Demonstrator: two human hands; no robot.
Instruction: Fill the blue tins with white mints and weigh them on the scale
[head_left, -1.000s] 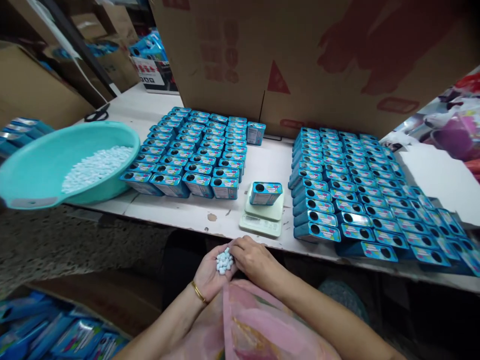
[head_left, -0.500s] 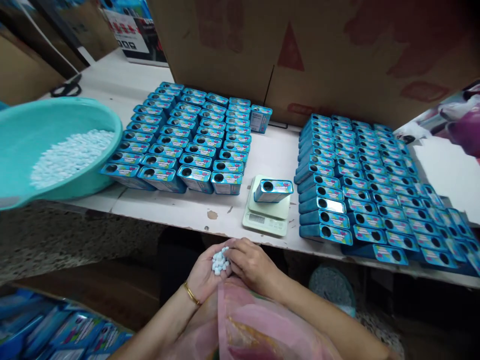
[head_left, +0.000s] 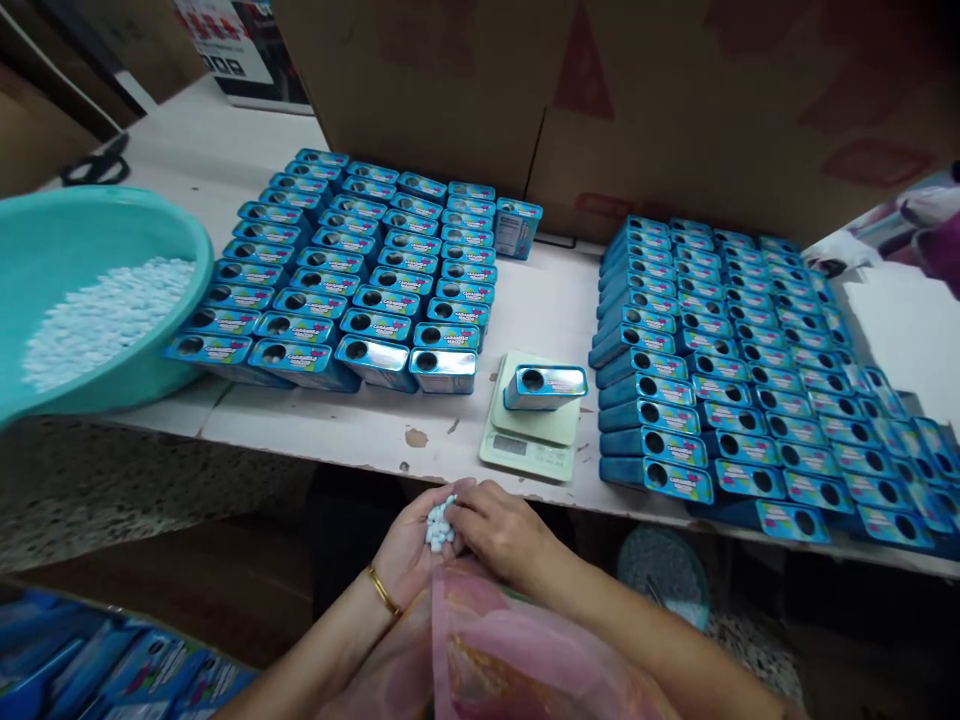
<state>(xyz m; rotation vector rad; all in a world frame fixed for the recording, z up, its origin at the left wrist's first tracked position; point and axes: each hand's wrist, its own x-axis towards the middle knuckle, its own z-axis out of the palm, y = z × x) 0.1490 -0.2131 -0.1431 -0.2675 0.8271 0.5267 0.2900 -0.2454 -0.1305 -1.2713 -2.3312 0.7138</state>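
Note:
My left hand (head_left: 409,550), palm up and cupped, holds a small heap of pale blue candies (head_left: 438,525) just below the table's front edge. A gold bangle sits on its wrist. My right hand (head_left: 504,530) lies beside it with its fingertips curled into the heap, pinching at the candies. Straight ahead a single blue tin (head_left: 543,386) with a round hole on top stands on a small white scale (head_left: 529,432).
A teal basin (head_left: 97,230) of pale candies overhangs the table's left end. Several rows of blue tins stand left (head_left: 352,275) and right (head_left: 750,360) of the scale. Large cardboard boxes (head_left: 600,100) wall the back. Black scissors (head_left: 94,168) lie far left. More blue packs (head_left: 112,665) fill the floor's lower left.
My view has dropped and shifted right, so the table appears nearer. Both hands stay together at my lap; the right fingers keep picking in the candy heap, which looks slightly smaller.

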